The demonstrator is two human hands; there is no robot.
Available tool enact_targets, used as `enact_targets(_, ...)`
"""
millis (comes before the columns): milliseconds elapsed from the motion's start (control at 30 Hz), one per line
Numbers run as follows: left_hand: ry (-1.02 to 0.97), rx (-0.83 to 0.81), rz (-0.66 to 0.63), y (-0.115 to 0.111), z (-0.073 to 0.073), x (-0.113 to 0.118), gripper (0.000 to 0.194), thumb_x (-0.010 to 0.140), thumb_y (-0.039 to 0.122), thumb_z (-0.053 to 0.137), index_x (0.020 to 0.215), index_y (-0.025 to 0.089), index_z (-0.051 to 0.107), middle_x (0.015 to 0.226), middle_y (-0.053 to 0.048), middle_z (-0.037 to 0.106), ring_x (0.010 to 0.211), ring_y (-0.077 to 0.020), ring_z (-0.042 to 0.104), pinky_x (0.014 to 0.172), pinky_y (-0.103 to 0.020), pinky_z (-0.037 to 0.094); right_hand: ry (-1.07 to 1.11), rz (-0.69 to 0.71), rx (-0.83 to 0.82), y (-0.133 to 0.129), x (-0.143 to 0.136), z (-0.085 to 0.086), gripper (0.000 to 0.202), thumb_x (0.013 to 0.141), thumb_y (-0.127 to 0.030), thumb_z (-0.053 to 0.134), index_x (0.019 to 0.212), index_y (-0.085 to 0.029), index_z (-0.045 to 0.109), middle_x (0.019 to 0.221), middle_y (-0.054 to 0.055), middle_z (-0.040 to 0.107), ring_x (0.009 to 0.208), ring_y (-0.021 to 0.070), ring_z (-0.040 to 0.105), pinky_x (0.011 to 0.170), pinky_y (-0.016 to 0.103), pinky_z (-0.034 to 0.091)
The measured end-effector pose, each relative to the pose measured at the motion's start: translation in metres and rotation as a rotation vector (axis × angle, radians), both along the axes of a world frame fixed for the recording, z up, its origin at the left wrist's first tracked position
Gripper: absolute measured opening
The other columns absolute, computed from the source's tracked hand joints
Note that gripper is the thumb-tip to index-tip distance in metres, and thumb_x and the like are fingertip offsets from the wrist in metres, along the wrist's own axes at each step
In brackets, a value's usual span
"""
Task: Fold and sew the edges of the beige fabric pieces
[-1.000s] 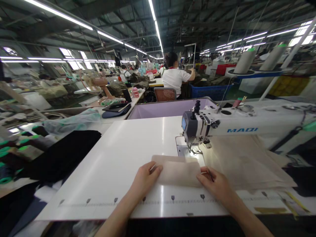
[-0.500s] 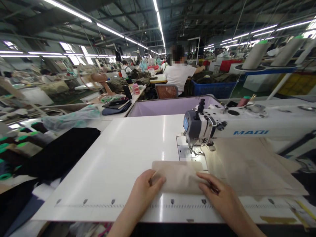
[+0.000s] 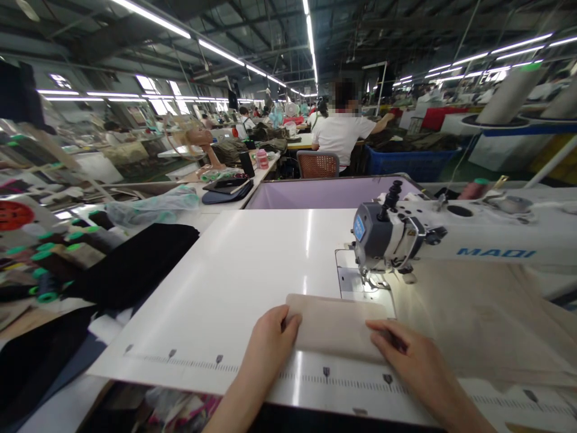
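Note:
A folded beige fabric piece point(image 3: 336, 328) lies on the white sewing table point(image 3: 216, 270), in front of the needle area of a sewing machine point(image 3: 387, 234). My left hand point(image 3: 273, 337) pinches its left edge between thumb and fingers. At the right edge, my right hand point(image 3: 410, 352) grips the same piece with thumb and index finger. The fabric looks fairly flat between both hands. A larger beige cloth point(image 3: 478, 319) spreads under the machine arm to the right.
Black fabric point(image 3: 139, 264) and thread spools point(image 3: 49, 264) are at the left. Behind the table stands a lilac-lined bin point(image 3: 311, 193). Farther back, a person in a white shirt point(image 3: 340, 135) sits near a blue crate point(image 3: 410, 161).
The view has shifted, so the machine and table appear farther right. The folded piece looks smoother between my hands, which still hold its two ends.

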State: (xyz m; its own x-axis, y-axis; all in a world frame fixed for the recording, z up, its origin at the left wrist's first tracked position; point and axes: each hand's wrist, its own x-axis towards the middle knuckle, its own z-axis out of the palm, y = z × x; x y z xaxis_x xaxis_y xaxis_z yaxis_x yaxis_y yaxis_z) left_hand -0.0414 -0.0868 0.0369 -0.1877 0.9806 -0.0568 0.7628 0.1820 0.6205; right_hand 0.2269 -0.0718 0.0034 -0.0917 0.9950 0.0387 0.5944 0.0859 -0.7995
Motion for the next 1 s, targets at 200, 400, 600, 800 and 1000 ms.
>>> enact_targets(200, -0.013, 0.053, 0.010, -0.005, -0.008, 0.001, 0.030, 0.089, 0.037, 0.043, 0.063, 0.024, 0.041, 0.067, -0.001, 0.054, 0.069, -0.0212, 0.054, 0.066, -0.031, 0.036, 0.005, -0.059, 0.108, -0.006, -0.005, 0.002, 0.034, 0.086, -0.054, 0.058, 0.093, -0.029, 0.080, 0.096, 0.002, 0.079, 0.084, 0.0231, 0.074, 0.070, 0.024, 0.058)
enact_targets(400, -0.008, 0.080, 0.012, -0.005, -0.008, 0.002, 0.027, 0.088, 0.035, 0.045, 0.063, 0.023, 0.046, 0.070, -0.003, 0.059, 0.072, -0.0228, 0.058, 0.068, -0.034, 0.041, -0.019, -0.055, 0.077, -0.005, -0.006, -0.003, 0.034, 0.085, -0.054, 0.057, 0.092, -0.030, 0.080, 0.093, 0.001, 0.079, 0.081, 0.0228, 0.074, 0.070, 0.025, 0.058)
enact_targets(600, -0.199, 0.095, 0.091, -0.012, -0.004, 0.000, 0.036, 0.091, 0.034, 0.044, 0.122, 0.020, 0.056, 0.085, -0.002, 0.063, 0.074, -0.0206, 0.062, 0.071, -0.034, 0.049, -0.049, -0.037, 0.027, -0.003, 0.008, -0.014, 0.033, 0.086, -0.053, 0.058, 0.098, -0.031, 0.080, 0.103, 0.001, 0.079, 0.092, 0.0243, 0.074, 0.074, 0.025, 0.058)
enact_targets(800, -0.198, 0.053, 0.133, -0.014, -0.005, 0.001, 0.017, 0.089, 0.029, 0.047, 0.101, 0.022, 0.056, 0.076, 0.001, 0.059, 0.068, -0.0189, 0.060, 0.067, -0.031, 0.047, -0.095, 0.028, 0.011, -0.002, 0.017, -0.021, 0.034, 0.084, -0.057, 0.061, 0.097, -0.033, 0.081, 0.102, -0.001, 0.079, 0.088, 0.0244, 0.075, 0.070, 0.024, 0.061)
enact_targets(1000, -0.171, 0.132, -0.021, -0.015, -0.005, -0.002, 0.026, 0.094, 0.028, 0.044, 0.095, 0.022, 0.069, 0.090, -0.007, 0.066, 0.087, -0.0228, 0.063, 0.079, -0.034, 0.049, -0.110, -0.022, 0.027, -0.005, 0.017, -0.022, 0.033, 0.085, -0.059, 0.060, 0.098, -0.036, 0.080, 0.105, -0.003, 0.078, 0.092, 0.0238, 0.074, 0.075, 0.024, 0.060)
